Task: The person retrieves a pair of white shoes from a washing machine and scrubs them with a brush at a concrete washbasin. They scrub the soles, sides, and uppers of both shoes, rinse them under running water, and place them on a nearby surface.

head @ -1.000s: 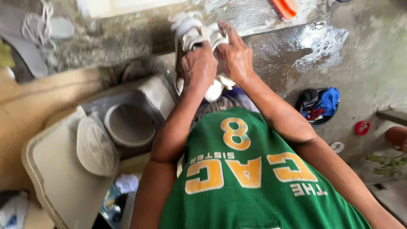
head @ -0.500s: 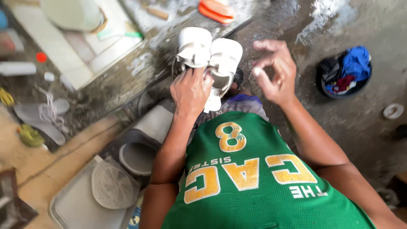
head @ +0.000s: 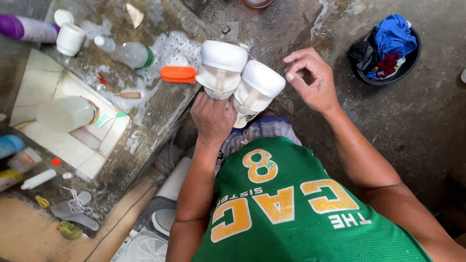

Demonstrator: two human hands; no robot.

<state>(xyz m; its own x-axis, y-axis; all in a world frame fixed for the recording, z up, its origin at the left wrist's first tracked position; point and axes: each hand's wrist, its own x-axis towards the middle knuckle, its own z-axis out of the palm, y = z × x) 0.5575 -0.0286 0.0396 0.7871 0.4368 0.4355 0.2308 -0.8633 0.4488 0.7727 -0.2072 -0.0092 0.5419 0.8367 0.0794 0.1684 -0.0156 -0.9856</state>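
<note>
My left hand (head: 212,116) grips a pair of white sneakers (head: 240,77) by their heels, holding them together with the toes pointing away from me. My right hand (head: 313,80) hovers just right of the shoes with its fingers curled and apart, holding nothing. I wear a green jersey (head: 291,208) with yellow lettering. Below the shoes lies a wet, soapy concrete floor (head: 291,29).
An orange scrub brush (head: 178,73) lies left of the shoes beside a clear plastic bottle (head: 127,52). A white cup (head: 70,39) and a translucent jug (head: 65,112) stand on the tiled ledge at left. A dark basin of clothes (head: 388,48) sits at the upper right.
The view has swung left and closer. My right hand has come off the shoes and hangs beside them, while my left hand keeps hold of both.
</note>
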